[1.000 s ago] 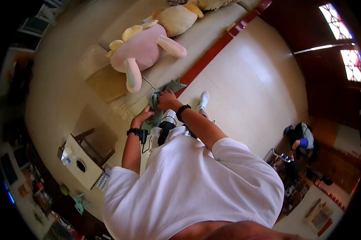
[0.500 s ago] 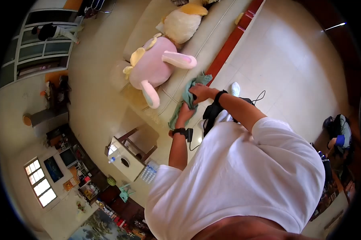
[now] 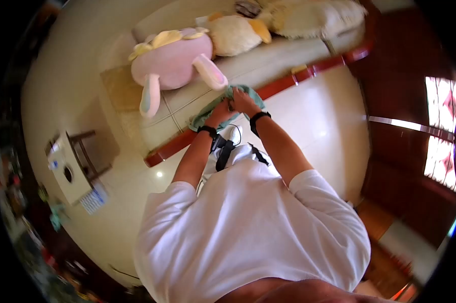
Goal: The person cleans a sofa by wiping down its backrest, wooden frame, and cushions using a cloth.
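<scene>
A crumpled green cloth (image 3: 203,112) lies in both my hands, over the red front edge of a pale padded seat. My left hand (image 3: 221,112) is closed on its middle part. Right beside it, almost touching, my right hand (image 3: 243,101) grips the cloth near its other end. Just beyond my hands a pink plush toy (image 3: 172,63) with long ears rests on the seat, one ear close to the cloth. Each wrist carries a black band.
A cream plush with orange parts (image 3: 235,36) and a fluffy cushion (image 3: 314,19) lie farther along the seat. The red rail (image 3: 278,87) runs along its front. A small table (image 3: 68,169) stands at the left, dark red doors (image 3: 399,166) at the right.
The view has turned. My hands have come close together on the cloth, which now lies bunched along the seat's front edge. The person at the right is out of view.
</scene>
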Demonstrator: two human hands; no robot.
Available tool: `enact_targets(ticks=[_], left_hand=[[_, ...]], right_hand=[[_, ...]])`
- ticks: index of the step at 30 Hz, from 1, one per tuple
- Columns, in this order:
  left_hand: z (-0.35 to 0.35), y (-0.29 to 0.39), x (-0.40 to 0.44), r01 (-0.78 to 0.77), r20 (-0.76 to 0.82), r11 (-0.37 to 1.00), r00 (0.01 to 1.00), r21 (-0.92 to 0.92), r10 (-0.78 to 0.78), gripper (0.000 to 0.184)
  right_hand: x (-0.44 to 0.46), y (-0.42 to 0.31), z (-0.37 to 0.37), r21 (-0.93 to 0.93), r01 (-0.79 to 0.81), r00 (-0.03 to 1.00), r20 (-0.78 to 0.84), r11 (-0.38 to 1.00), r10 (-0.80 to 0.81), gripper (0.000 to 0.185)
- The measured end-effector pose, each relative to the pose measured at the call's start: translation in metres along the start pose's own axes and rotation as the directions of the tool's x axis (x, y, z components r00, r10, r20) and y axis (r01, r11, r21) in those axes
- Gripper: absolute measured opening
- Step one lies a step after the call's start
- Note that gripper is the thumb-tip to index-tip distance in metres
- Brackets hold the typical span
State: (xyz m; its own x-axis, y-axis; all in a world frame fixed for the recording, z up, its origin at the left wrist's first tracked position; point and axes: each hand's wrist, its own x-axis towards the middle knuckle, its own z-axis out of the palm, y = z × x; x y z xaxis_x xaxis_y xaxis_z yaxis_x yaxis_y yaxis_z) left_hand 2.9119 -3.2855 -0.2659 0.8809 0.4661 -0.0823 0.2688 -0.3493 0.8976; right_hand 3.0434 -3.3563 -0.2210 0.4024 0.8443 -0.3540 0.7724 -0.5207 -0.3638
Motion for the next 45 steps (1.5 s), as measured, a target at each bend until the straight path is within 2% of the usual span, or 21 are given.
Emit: enact_targets(ticks=[1, 2, 5, 7, 9, 10, 12, 13, 15, 16, 19, 21, 22, 27, 29, 33, 35, 37, 39, 41, 45], left_hand=[[-0.010, -0.002, -0.007, -0.004, 0.092, 0.995, 0.996, 0.101, -0.005, 0.057], [-0.026, 0.005, -0.017, 0.074, 0.125, 0.995, 0.989, 0.071, -0.083, 0.056], [-0.060, -0.008, -0.054, 0.049, 0.088, 0.994, 0.994, 0.096, -0.058, 0.056], [-0.100, 0.012, -0.092, 0.136, 0.089, 0.977, 0.984, 0.167, -0.152, 0.061], [-0.129, 0.013, -0.126, 0.219, -0.088, 0.925, 0.975, 0.312, -0.202, 0.069], [-0.139, 0.007, -0.144, 0.230, -0.083, 0.918, 0.973, 0.322, -0.214, 0.069], [-0.154, -0.004, -0.183, 0.394, -0.246, 0.884, 0.910, 0.253, -0.335, 0.075], [-0.152, -0.022, -0.200, 0.373, -0.310, 0.897, 0.904, 0.235, -0.295, 0.077], [-0.146, -0.036, -0.214, 0.467, -0.367, 0.834, 0.861, 0.292, -0.353, 0.075], [-0.140, -0.031, -0.212, 0.478, -0.338, 0.826, 0.863, 0.299, -0.376, 0.075], [-0.123, -0.019, -0.187, 0.561, -0.346, 0.705, 0.826, 0.433, -0.445, 0.073], [-0.106, -0.014, -0.159, 0.570, -0.293, 0.697, 0.822, 0.436, -0.489, 0.072], [-0.094, -0.010, -0.144, 0.557, -0.285, 0.669, 0.829, 0.492, -0.481, 0.064], [-0.012, 0.012, -0.075, 0.534, -0.351, 0.601, 0.845, 0.595, -0.403, 0.049], [0.031, 0.031, -0.025, 0.465, -0.370, 0.592, 0.885, 0.658, -0.283, 0.047], [0.092, 0.085, 0.084, 0.198, -0.099, 0.897, 0.980, 0.395, -0.172, 0.044], [0.108, 0.145, 0.142, 0.178, 0.121, 0.903, 0.963, 0.391, -0.242, 0.047], [0.139, 0.149, 0.192, 0.058, 0.249, 0.935, 0.956, 0.351, -0.153, 0.052], [0.167, 0.150, 0.228, -0.003, 0.239, 0.949, 0.968, 0.316, -0.076, 0.054], [0.182, 0.147, 0.246, -0.063, 0.235, 0.959, 0.972, 0.277, -0.004, 0.057], [0.195, 0.134, 0.249, 0.079, 0.209, 0.978, 0.971, 0.194, -0.120, 0.064]], right_hand=[[0.000, -0.013, -0.005, -0.087, -0.008, 0.997, 0.080, 0.996, 0.014, 0.050], [0.001, -0.025, -0.003, -0.138, 0.012, 0.994, 0.111, 0.990, 0.004, 0.047], [0.006, -0.065, 0.012, -0.192, 0.143, 0.979, 0.171, 0.971, -0.111, 0.037], [0.005, -0.093, 0.026, -0.182, 0.237, 0.957, 0.212, 0.954, -0.197, 0.031], [0.009, -0.121, 0.035, -0.282, 0.403, 0.871, 0.408, 0.871, -0.272, 0.039], [0.010, -0.133, 0.035, -0.264, 0.407, 0.868, 0.411, 0.874, -0.280, 0.039], [0.016, -0.147, 0.033, -0.209, 0.408, 0.823, 0.505, 0.889, -0.259, 0.049], [0.014, -0.150, 0.028, -0.176, 0.399, 0.794, 0.557, 0.900, -0.243, 0.057], [0.010, -0.153, 0.011, -0.133, 0.379, 0.759, 0.611, 0.916, -0.226, 0.079], [0.009, -0.144, 0.021, -0.108, 0.362, 0.748, 0.627, 0.926, -0.219, 0.079], [0.015, -0.116, 0.028, -0.005, 0.392, 0.791, 0.512, 0.920, -0.334, 0.087], [0.027, -0.084, 0.025, 0.154, 0.556, 0.678, 0.485, 0.817, -0.553, 0.084], [0.028, -0.067, 0.025, 0.242, 0.579, 0.690, 0.364, 0.779, -0.626, 0.074], [0.031, 0.022, -0.023, 0.271, 0.524, 0.699, 0.404, 0.807, -0.590, 0.058], [0.050, 0.088, -0.034, 0.332, 0.555, 0.730, 0.246, 0.763, -0.638, 0.053], [0.067, 0.214, -0.096, 0.144, 0.324, 0.901, 0.255, 0.935, -0.352, 0.054], [0.074, 0.266, -0.134, 0.096, 0.219, 0.937, 0.258, 0.971, -0.236, 0.052], [0.076, 0.305, -0.156, -0.117, 0.241, 0.970, 0.047, 0.964, -0.237, 0.051], [0.089, 0.332, -0.186, -0.245, 0.209, 0.970, 0.171, 0.947, -0.170, 0.050], [0.086, 0.357, -0.213, -0.207, 0.099, 0.981, 0.185, 0.973, -0.061, 0.050], [0.077, 0.396, -0.208, -0.049, -0.133, 0.982, 0.130, 0.990, 0.139, 0.054]])
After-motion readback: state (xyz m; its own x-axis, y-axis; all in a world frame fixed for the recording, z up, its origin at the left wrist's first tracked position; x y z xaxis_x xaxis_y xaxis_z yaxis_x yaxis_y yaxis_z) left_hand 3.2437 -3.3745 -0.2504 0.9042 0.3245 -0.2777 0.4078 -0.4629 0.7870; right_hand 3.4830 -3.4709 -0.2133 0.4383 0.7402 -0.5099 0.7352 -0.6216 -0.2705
